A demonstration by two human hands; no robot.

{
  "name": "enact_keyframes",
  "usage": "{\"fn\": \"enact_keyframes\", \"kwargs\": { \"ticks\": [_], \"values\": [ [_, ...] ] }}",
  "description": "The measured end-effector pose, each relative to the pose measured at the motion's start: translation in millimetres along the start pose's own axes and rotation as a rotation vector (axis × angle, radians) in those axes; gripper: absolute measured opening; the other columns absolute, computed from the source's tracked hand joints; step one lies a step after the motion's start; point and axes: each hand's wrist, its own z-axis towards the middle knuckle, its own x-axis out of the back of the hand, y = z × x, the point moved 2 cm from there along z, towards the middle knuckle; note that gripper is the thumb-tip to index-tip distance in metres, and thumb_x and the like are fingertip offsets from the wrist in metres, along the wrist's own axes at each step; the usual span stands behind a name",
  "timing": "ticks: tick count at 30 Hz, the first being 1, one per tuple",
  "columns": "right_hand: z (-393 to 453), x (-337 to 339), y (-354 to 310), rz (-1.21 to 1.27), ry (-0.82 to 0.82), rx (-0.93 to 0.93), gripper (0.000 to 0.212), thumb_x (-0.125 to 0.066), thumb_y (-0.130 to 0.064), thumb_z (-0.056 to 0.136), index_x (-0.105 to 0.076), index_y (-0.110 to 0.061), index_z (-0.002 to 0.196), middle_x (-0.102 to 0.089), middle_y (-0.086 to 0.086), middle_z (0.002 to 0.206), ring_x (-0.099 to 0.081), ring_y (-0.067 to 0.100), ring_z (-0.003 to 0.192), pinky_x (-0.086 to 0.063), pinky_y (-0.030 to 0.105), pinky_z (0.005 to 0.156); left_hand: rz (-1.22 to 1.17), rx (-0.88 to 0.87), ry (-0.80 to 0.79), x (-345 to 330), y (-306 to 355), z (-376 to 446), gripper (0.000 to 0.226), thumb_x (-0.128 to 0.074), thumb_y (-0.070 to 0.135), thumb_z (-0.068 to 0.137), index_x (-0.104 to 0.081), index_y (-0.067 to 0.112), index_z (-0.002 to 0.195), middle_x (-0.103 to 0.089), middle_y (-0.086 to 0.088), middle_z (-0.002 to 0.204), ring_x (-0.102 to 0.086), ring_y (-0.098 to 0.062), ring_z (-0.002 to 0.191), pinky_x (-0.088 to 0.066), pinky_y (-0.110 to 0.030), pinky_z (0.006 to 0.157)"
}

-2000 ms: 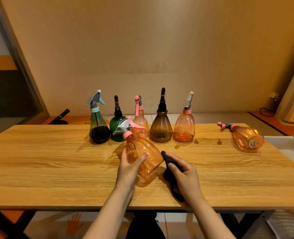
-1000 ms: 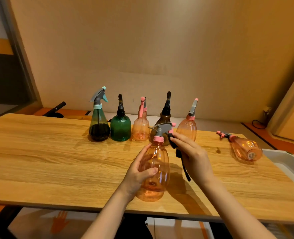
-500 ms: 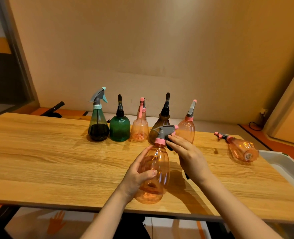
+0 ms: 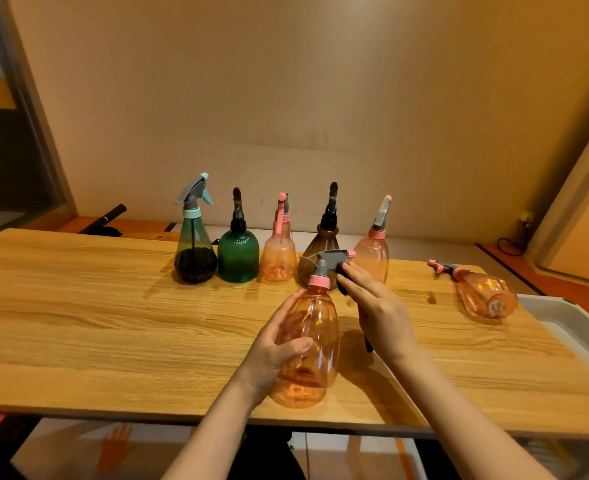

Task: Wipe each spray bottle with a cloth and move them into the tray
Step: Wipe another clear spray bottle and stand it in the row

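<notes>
Orange plastic bottle (image 4: 308, 344) stands upright near the front edge of the table (image 4: 78, 323), gripped round its body by the left hand (image 4: 272, 351), thumb in front and fingers curled behind. Right hand (image 4: 378, 313) holds a dark cloth (image 4: 342, 284) against the grey spray head (image 4: 327, 263); the fingers lie nearly straight over the cloth, and the thumb is hidden, so the exact grip cannot be made out. Most of the cloth is covered by the hand; a dark strip (image 4: 367, 344) shows below the palm.

Five bottles stand in a row at the back: a teal one (image 4: 196, 251), a green one (image 4: 238, 254), a pale orange one (image 4: 279, 258), a brown one (image 4: 322, 244) partly hidden behind the spray head, and another orange one (image 4: 372, 254) partly hidden by the right fingers. A further orange bottle (image 4: 483, 294) lies on its side near the right edge. White tray (image 4: 570, 323) sits beside the table's right end, cut off by the frame; its contents cannot be seen.
</notes>
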Motion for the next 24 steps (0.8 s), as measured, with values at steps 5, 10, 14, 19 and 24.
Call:
{"fn": "enact_keyframes", "kwargs": {
  "ticks": [5,10,14,19,24],
  "values": [
    [0,22,1,0.047,0.119,-0.036,0.041,-0.058,0.011,0.078,-0.062,-0.004,0.116,-0.057,0.009,0.124,-0.052,0.017,0.115,-0.035,0.022,0.105,0.006,0.009,-0.025,-1,-1,0,0.084,-0.078,0.030,0.056,-0.045,0.042,0.133,-0.059,-0.006,0.130,-0.061,-0.026,0.116,-0.053,-0.040,0.087],
    [26,17,-2,0.049,0.165,-0.046,0.032,-0.063,-0.004,0.081,-0.063,-0.001,0.114,-0.060,0.016,0.120,-0.055,0.024,0.113,-0.042,0.035,0.099,0.033,0.007,-0.044,0,-2,-1,0.087,-0.078,0.029,0.058,-0.042,0.039,0.138,-0.059,-0.006,0.132,-0.058,-0.027,0.120,-0.051,-0.043,0.093],
    [5,2,0,0.078,0.147,-0.101,0.048,-0.068,0.017,0.070,-0.064,-0.003,0.114,-0.060,0.015,0.121,-0.055,0.023,0.114,-0.043,0.032,0.098,0.022,0.012,-0.037,1,-1,0,0.087,-0.078,0.029,0.058,-0.042,0.038,0.138,-0.058,-0.008,0.132,-0.059,-0.030,0.119,-0.049,-0.050,0.097],
    [-21,5,-1,0.093,0.100,-0.084,0.059,-0.065,0.026,0.065,-0.063,-0.004,0.115,-0.058,0.011,0.123,-0.050,0.016,0.117,-0.034,0.027,0.102,0.013,0.011,-0.042,1,-2,1,0.084,-0.077,0.030,0.059,-0.044,0.040,0.136,-0.060,-0.007,0.130,-0.059,-0.029,0.118,-0.051,-0.046,0.094],
    [-8,21,3,0.093,0.138,-0.105,0.047,-0.062,0.019,0.072,-0.064,-0.002,0.113,-0.061,0.015,0.119,-0.057,0.024,0.111,-0.044,0.033,0.096,0.029,0.012,-0.045,0,-1,1,0.086,-0.077,0.030,0.057,-0.042,0.040,0.135,-0.060,-0.007,0.130,-0.060,-0.028,0.117,-0.051,-0.045,0.094]
  ]
}}
